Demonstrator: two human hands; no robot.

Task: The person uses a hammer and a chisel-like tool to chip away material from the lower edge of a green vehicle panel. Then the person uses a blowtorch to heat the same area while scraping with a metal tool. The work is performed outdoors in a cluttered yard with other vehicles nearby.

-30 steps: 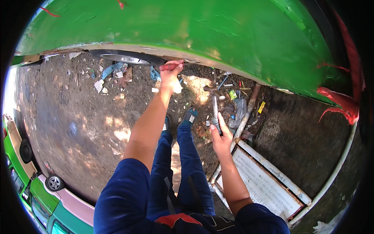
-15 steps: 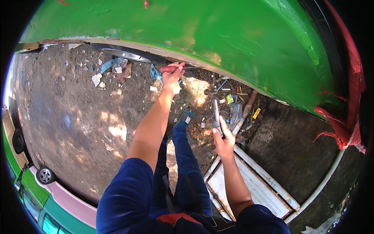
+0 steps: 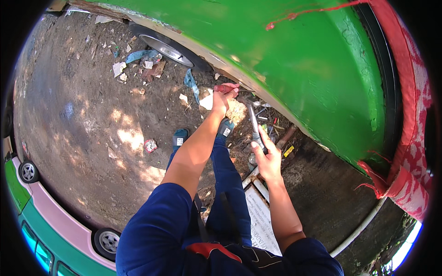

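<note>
My left hand (image 3: 222, 103) is closed around the red handle of a screwdriver (image 3: 223, 88). Its thin shaft points right, along the lower edge of a green vehicle body (image 3: 258, 50); whether the tip touches the body I cannot tell. In my right hand (image 3: 268, 161) is a hammer (image 3: 253, 120), gripped by its dark lower handle. The hammer's metal shaft tilts upward, and its head lies close to the screwdriver's tip, partly lost against the littered ground.
A wheel (image 3: 165, 48) sits under the vehicle's edge, near a blue rag (image 3: 191, 83). Right of my legs lies a white framed signboard (image 3: 260, 216). Red patterned cloth (image 3: 410, 138) hangs at the right. Pink and green vehicles (image 3: 64, 207) stand at lower left.
The view has turned, so the vehicle's edge slopes more steeply. My hands are closer together, and the hammer's head is nearer the screwdriver. Both tools stay held.
</note>
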